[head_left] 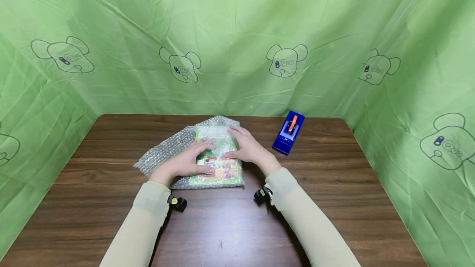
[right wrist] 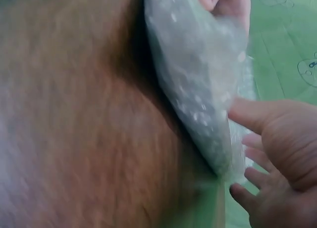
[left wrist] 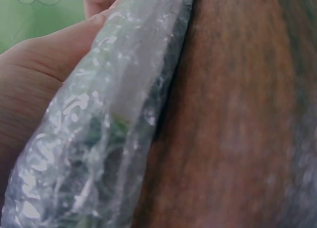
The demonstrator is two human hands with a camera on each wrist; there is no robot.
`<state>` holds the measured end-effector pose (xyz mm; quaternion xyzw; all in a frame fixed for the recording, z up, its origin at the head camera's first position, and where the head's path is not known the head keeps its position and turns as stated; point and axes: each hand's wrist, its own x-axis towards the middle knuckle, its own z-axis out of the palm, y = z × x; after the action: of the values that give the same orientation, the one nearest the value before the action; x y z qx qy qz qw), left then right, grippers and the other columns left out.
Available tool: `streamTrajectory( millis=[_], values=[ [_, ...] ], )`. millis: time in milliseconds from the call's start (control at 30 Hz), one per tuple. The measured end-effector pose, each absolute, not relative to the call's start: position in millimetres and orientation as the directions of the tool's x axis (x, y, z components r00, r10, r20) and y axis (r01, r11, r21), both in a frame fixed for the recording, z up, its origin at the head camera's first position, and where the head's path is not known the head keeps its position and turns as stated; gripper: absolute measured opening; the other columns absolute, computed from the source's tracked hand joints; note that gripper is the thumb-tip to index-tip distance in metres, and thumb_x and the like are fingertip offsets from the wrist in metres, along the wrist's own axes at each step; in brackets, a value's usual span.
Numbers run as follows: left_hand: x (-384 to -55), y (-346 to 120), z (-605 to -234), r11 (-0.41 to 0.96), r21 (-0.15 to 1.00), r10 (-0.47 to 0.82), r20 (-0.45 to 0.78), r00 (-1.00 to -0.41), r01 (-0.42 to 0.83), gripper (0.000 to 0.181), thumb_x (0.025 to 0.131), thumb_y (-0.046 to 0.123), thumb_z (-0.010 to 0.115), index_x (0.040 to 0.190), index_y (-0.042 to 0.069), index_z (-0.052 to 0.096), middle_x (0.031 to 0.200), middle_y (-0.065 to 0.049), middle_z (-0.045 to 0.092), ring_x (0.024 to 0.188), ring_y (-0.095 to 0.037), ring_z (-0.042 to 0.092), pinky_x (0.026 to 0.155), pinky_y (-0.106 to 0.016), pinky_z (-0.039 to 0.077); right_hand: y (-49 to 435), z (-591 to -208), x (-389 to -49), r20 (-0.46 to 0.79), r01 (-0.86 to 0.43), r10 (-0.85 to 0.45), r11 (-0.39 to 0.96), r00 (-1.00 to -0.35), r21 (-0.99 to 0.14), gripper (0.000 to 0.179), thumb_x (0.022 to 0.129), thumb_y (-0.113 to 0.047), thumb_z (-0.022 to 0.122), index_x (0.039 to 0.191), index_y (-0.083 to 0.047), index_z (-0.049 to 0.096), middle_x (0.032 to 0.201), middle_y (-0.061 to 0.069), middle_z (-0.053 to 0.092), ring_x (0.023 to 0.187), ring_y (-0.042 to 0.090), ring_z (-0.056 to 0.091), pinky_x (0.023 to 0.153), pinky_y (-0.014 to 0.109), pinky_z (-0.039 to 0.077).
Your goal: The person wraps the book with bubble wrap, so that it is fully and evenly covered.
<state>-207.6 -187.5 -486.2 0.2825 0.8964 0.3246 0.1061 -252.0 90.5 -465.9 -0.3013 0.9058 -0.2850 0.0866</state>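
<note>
A flat, colourful picture-covered item (head_left: 222,170), perhaps a book or box, lies on the table under clear bubble wrap (head_left: 163,153). A long flap of the wrap spreads out to the left. My left hand (head_left: 185,160) rests on the item's left part, thumb and fingers spread apart. On the right side my right hand (head_left: 249,145) touches the wrap with its fingertips and thumb. The right wrist view shows that hand's thumb (right wrist: 247,114) against the wrapped edge, its fingers apart. In the left wrist view the wrap (left wrist: 99,124) hides much of the left hand.
A blue tape dispenser-like object (head_left: 288,133) with an orange strip stands at the back right of the brown wooden table (head_left: 315,201). Green cloth (head_left: 230,19) with printed bear heads hangs behind the table and at both sides.
</note>
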Motion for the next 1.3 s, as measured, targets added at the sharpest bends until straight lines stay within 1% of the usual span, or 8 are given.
streamTrajectory(
  millis=[67, 200, 400, 500, 733, 967, 1167, 1300],
  values=[
    [-207.4, -187.6, -486.0, 0.627, 0.645, 0.576, -0.006, -0.817, 0.437, 0.087, 0.090, 0.049, 0.089, 0.159, 0.010, 0.055, 0.168, -0.014, 0.048, 0.165, -0.043, 0.022, 0.134, -0.062, 0.005, 92.6, -465.0, -254.8, -0.018, -0.510, -0.621, 0.660, -0.783, -0.552, 0.094, 0.097, -0.038, 0.086, 0.169, -0.002, 0.037, 0.179, 0.014, 0.027, 0.167, 0.035, 0.018, 0.135, 0.055, 0.017],
    [-207.2, -187.7, -485.6, 0.626, 0.647, 0.577, -0.009, -0.817, 0.435, 0.087, 0.091, 0.049, 0.089, 0.160, 0.010, 0.054, 0.172, -0.016, 0.041, 0.166, -0.042, 0.018, 0.134, -0.062, 0.003, 95.0, -463.4, -258.0, -0.071, -0.524, -0.657, 0.657, -0.751, -0.542, 0.094, 0.100, -0.044, 0.081, 0.172, -0.006, 0.033, 0.181, 0.010, 0.023, 0.169, 0.032, 0.013, 0.132, 0.067, 0.016],
    [-206.4, -187.3, -484.7, 0.626, 0.650, 0.576, -0.014, -0.818, 0.430, 0.088, 0.091, 0.047, 0.089, 0.162, 0.010, 0.052, 0.176, -0.015, 0.034, 0.167, -0.041, 0.015, 0.134, -0.063, 0.002, 95.3, -464.8, -259.1, -0.071, -0.568, -0.712, 0.612, -0.699, -0.551, 0.079, 0.105, -0.035, 0.076, 0.171, -0.012, 0.039, 0.181, 0.010, 0.024, 0.169, 0.033, 0.007, 0.127, 0.077, 0.013],
    [-205.9, -186.9, -484.5, 0.629, 0.651, 0.572, -0.018, -0.820, 0.424, 0.088, 0.091, 0.047, 0.089, 0.163, 0.011, 0.051, 0.176, -0.014, 0.034, 0.167, -0.041, 0.015, 0.134, -0.063, 0.002, 96.4, -466.4, -259.0, -0.070, -0.585, -0.724, 0.606, -0.686, -0.540, 0.076, 0.106, -0.036, 0.073, 0.170, -0.013, 0.040, 0.182, 0.008, 0.023, 0.170, 0.033, 0.005, 0.126, 0.079, 0.013],
    [-204.9, -185.7, -483.9, 0.635, 0.647, 0.572, -0.027, -0.820, 0.422, 0.088, 0.092, 0.047, 0.088, 0.163, 0.011, 0.051, 0.177, -0.014, 0.033, 0.167, -0.040, 0.015, 0.134, -0.064, 0.003, 96.8, -462.4, -255.0, -0.157, -0.573, -0.722, 0.644, -0.674, -0.507, 0.085, 0.108, -0.049, 0.068, 0.176, -0.019, 0.025, 0.185, 0.003, 0.007, 0.169, 0.028, -0.009, 0.125, 0.081, 0.007],
    [-204.8, -185.2, -480.5, 0.640, 0.635, 0.579, -0.029, -0.815, 0.432, 0.092, 0.091, 0.049, 0.088, 0.165, 0.009, 0.048, 0.179, -0.010, 0.030, 0.168, -0.040, 0.012, 0.133, -0.064, 0.002, 94.8, -465.0, -252.4, -0.157, -0.563, -0.711, 0.654, -0.685, -0.505, 0.083, 0.110, -0.050, 0.062, 0.176, -0.021, 0.021, 0.185, 0.001, 0.002, 0.169, 0.027, -0.012, 0.125, 0.081, 0.006],
    [-202.9, -184.6, -475.5, 0.653, 0.622, 0.575, -0.037, -0.818, 0.431, 0.093, 0.091, 0.048, 0.088, 0.164, 0.007, 0.048, 0.178, -0.013, 0.031, 0.168, -0.041, 0.012, 0.133, -0.064, 0.003, 89.7, -463.6, -251.0, -0.168, -0.580, -0.726, 0.648, -0.667, -0.494, 0.077, 0.113, -0.049, 0.058, 0.176, -0.022, 0.023, 0.184, 0.007, -0.002, 0.168, 0.032, -0.016, 0.124, 0.082, 0.007],
    [-200.7, -182.3, -471.9, 0.680, 0.590, 0.572, -0.057, -0.818, 0.435, 0.094, 0.092, 0.051, 0.086, 0.166, 0.007, 0.047, 0.179, -0.013, 0.028, 0.167, -0.045, 0.009, 0.131, -0.070, 0.006, 89.3, -461.5, -249.7, -0.231, -0.591, -0.717, 0.681, -0.657, -0.432, 0.076, 0.114, -0.053, 0.050, 0.177, -0.026, 0.015, 0.184, 0.005, -0.009, 0.167, 0.031, -0.020, 0.126, 0.080, 0.010]
  ],
)
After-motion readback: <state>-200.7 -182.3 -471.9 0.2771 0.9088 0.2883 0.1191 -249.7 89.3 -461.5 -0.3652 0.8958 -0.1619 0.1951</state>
